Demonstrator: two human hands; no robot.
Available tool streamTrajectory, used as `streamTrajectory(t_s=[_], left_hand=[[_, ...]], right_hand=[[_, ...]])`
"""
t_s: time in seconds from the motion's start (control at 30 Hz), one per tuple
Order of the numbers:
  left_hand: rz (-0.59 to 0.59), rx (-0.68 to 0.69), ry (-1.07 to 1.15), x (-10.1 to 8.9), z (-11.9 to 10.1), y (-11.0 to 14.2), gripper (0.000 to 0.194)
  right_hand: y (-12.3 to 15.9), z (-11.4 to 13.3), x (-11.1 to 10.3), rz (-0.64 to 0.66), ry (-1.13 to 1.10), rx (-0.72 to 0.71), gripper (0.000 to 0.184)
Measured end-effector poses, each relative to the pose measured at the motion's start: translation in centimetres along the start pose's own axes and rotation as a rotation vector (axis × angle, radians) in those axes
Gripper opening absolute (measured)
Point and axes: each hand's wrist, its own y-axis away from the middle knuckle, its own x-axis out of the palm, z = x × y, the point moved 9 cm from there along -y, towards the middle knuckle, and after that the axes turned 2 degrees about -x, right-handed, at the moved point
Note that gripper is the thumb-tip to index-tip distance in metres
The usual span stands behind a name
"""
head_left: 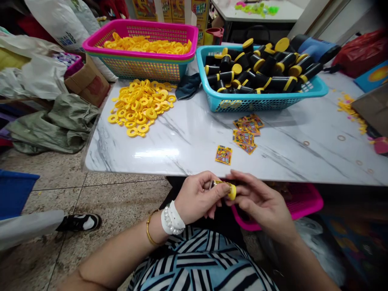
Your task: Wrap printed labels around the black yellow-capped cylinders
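Note:
Both my hands meet just below the front edge of the marble table. My left hand is closed around a small yellow piece with a bit of printed sticker on it. My right hand pinches the same piece from the right with its fingertips. Several printed stickers lie on the table just beyond my hands, one sticker apart from the rest. A heap of yellow plastic rings lies at the table's left.
A pink basket of yellow rings stands at the back left, a blue basket of black and yellow tubes at the back right. A pink tray sits under the table. Bags lie on the left floor. Someone's shoe is at lower left.

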Motion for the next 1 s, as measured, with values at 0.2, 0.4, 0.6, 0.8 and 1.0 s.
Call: streamTrajectory(t_s=[0.2, 0.4, 0.6, 0.8, 1.0], left_hand=[[0.026, -0.014, 0.014, 1.1, 0.8, 0.2, 0.054], [-0.316, 0.315, -0.554, 0.0, -2.1, 1.3, 0.037], [-0.323, 0.306, -0.519, -1.4, -2.6, 1.6, 0.043], [-0.136, 0.118, -0.351, 0.3, -0.8, 1.7, 0.033], [-0.002, -0.019, -0.089, 0.9, 1.0, 0.7, 0.039]], right_hand=[[0.8, 2.1, -0.9, -0.026, 0.290, -0.263, 0.019], [1.9, 1.7, 0.2, -0.105, 0.515, -0.271, 0.029], [2.4, 2.5, 0.1, -0.023, 0.595, -0.267, 0.026], [2.5, 0.6, -1.0, -0.114, 0.394, -0.159, 0.033], [2.8, 0.9, -1.1, -0.152, 0.433, -0.170, 0.029]])
